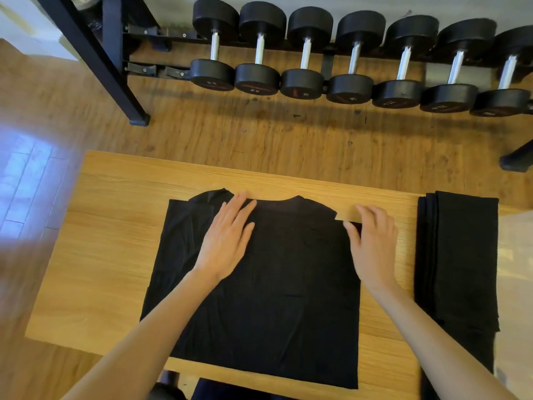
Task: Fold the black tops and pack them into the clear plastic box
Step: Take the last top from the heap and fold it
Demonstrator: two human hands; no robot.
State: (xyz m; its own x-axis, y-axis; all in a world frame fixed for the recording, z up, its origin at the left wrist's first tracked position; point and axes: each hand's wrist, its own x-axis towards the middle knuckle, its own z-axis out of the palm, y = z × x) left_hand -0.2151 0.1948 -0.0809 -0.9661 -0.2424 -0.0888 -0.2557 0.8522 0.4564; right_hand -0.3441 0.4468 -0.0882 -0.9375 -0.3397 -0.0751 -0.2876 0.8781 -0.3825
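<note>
On table [115, 226], black top [274, 284], hands flat

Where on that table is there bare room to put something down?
Bare wood lies left of the spread black top, along the table's far edge, and in the narrow strip before the folded pile. The middle is crowded by both hands.

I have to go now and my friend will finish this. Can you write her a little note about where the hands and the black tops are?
Left hand: flat, fingers straight, pressing on the black top near its collar.
Right hand: at the top's right edge, fingers curled over the folded-in sleeve.
The top lies spread on the wooden table, both sides folded in.
A pile of black tops sits at the table's right end.
Left: finish folding, then pack. The clear box is not in view.
</note>
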